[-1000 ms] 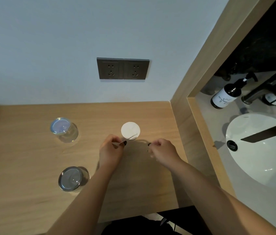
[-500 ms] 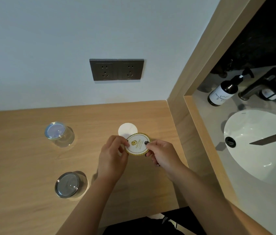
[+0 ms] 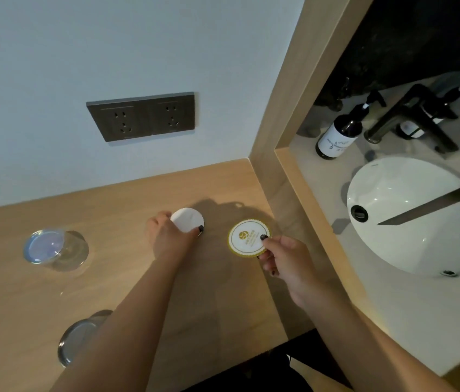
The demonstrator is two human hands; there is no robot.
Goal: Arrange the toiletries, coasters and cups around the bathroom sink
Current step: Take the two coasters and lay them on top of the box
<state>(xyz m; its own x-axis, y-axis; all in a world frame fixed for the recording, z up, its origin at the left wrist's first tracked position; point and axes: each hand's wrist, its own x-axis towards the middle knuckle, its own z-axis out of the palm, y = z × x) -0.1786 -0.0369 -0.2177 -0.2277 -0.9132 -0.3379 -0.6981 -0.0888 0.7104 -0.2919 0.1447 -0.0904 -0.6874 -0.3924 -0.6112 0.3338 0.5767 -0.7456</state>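
Single head-worn wide-angle view, looking steeply down, close over wooden counter (image 3: 39, 301), sink (image 3: 409, 222) at right edge

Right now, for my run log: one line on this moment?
left hand: grips plain coaster | right hand: pinches printed coaster | cups: untouched

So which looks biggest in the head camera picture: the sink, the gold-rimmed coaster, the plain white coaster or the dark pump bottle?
1. Sink, by far the largest.
2. Dark pump bottle, though it stands farther away.
3. Gold-rimmed coaster, in the right hand.
4. Plain white coaster, partly hidden by the left hand; the coasters may really match.
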